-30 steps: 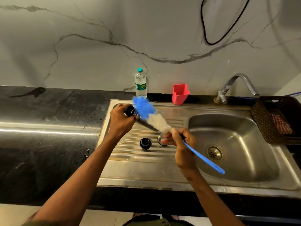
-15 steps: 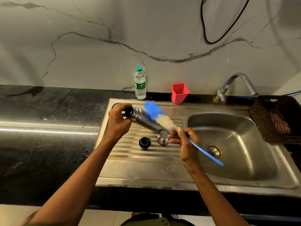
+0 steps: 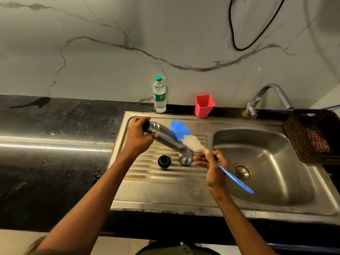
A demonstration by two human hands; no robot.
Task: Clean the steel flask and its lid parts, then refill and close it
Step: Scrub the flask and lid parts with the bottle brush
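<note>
The left hand (image 3: pixel 137 138) gripped the shiny steel flask (image 3: pixel 163 136), tilted over the ribbed metal draining board (image 3: pixel 161 184). The right hand (image 3: pixel 213 166) held the blue-and-white bottle brush (image 3: pixel 185 137) just right of the flask.

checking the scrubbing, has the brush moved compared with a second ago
Yes. The brush head was at the flask mouth; now it lies beside the flask body, shifted right, toward the sink bowl.

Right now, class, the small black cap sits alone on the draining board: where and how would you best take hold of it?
Probably grip the black cap by its round side wall, coming from above with thumb and fingers on opposite sides. It stands upright on the ribbed draining board, clear of the steel cup.
</note>
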